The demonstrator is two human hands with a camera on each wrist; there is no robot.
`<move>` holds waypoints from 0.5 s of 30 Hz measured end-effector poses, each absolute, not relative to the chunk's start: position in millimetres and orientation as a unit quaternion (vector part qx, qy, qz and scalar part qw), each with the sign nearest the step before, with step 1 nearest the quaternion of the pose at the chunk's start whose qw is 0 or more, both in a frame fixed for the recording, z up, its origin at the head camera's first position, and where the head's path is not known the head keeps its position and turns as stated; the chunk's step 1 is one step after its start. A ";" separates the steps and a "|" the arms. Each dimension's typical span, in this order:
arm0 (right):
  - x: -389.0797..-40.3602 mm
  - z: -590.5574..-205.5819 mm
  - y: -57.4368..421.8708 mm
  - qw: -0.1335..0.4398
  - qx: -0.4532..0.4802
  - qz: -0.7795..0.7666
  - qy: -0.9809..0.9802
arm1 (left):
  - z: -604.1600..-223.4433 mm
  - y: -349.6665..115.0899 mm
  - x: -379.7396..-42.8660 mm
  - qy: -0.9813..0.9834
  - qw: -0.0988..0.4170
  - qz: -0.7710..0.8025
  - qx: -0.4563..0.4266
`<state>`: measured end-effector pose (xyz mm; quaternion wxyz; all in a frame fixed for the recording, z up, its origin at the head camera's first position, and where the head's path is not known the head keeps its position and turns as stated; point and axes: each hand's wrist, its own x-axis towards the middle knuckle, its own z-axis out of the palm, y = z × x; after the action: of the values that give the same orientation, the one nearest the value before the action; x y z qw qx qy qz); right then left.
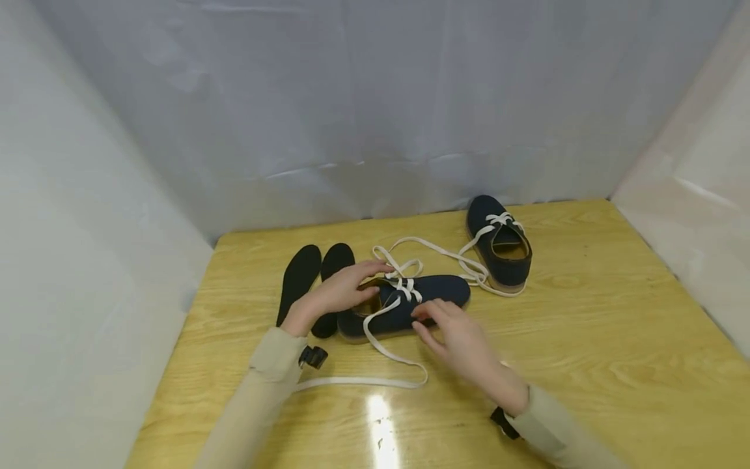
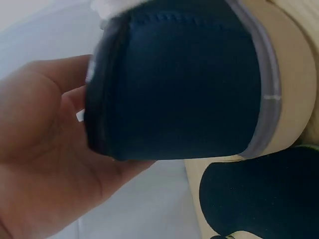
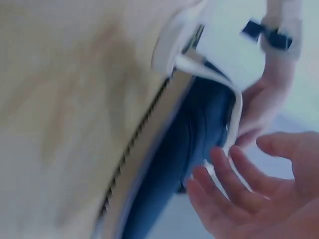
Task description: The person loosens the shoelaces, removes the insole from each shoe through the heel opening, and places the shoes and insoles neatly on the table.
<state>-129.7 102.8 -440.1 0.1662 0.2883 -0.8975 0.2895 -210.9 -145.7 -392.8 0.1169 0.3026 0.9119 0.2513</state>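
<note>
A navy canvas shoe lies sideways on the table, toe to the right, its white lace partly threaded. My left hand reaches over its opening, fingers along the far collar and thumb by the inside; I cannot tell whether they grip it. In the left wrist view the shoe's heel hides the fingertips. Beside the near side of the shoe is my right hand, fingers loosely bent and thumb apart. The right wrist view shows nothing between the right hand's fingers, whose tips are near the lace.
Two black insoles lie left of the shoe, one partly under my left arm. A second navy shoe stands at the back right. Another loose white lace trails between the shoes. Grey sheeting closes off the wooden table's back.
</note>
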 end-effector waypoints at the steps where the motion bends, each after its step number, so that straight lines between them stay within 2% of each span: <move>1: -128.3 -440.5 99.6 0.134 0.285 0.306 -0.898 | -392.3 -144.1 -212.7 0.914 0.120 0.242 0.302; 5: -128.1 -447.3 90.2 0.027 0.272 0.340 -0.900 | -391.9 -136.1 -214.4 0.931 0.125 0.204 0.276; 9: -130.0 -451.8 90.5 0.004 0.260 0.353 -0.899 | -394.7 -126.8 -208.2 0.942 0.141 0.186 0.242; 15: -126.1 -447.0 102.3 -0.014 0.205 0.359 -0.910 | -405.0 -115.9 -191.8 0.934 0.157 0.251 0.201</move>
<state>-126.1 102.3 -447.0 -0.0137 0.2055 -0.9101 0.3595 -191.8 -115.9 -405.0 0.1569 0.2015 0.9337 0.2510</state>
